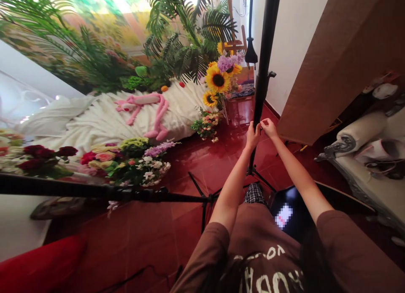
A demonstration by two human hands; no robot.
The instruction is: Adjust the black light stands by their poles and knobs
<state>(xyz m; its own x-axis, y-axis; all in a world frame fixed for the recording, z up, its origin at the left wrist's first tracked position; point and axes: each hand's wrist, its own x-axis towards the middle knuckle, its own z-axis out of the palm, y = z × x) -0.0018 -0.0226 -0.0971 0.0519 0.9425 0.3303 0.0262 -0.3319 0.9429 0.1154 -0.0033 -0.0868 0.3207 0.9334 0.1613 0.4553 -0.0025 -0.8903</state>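
A black light stand [267, 36] rises in front of me on thin splayed legs. My left hand [252, 136] is closed around its pole, low down. Close beside it, my right hand [268, 127] is closed, thumb and fingers pinched together at the pole's right side. What sits between those fingertips is too small to make out. Farther up the same pole, a small clamp knob [271, 74] sticks out to the right. A black power plug [251, 52] dangles on its cable just left of the pole.
A second black stand [126, 194] crosses the left side. Flowers [139, 162] edge a white-draped couch [186, 107] with a pink plush toy [147, 100]. Sunflowers [218, 80] and palm leaves stand behind. On the right are a brown panel [316, 73] and an ornate sofa [360, 133].
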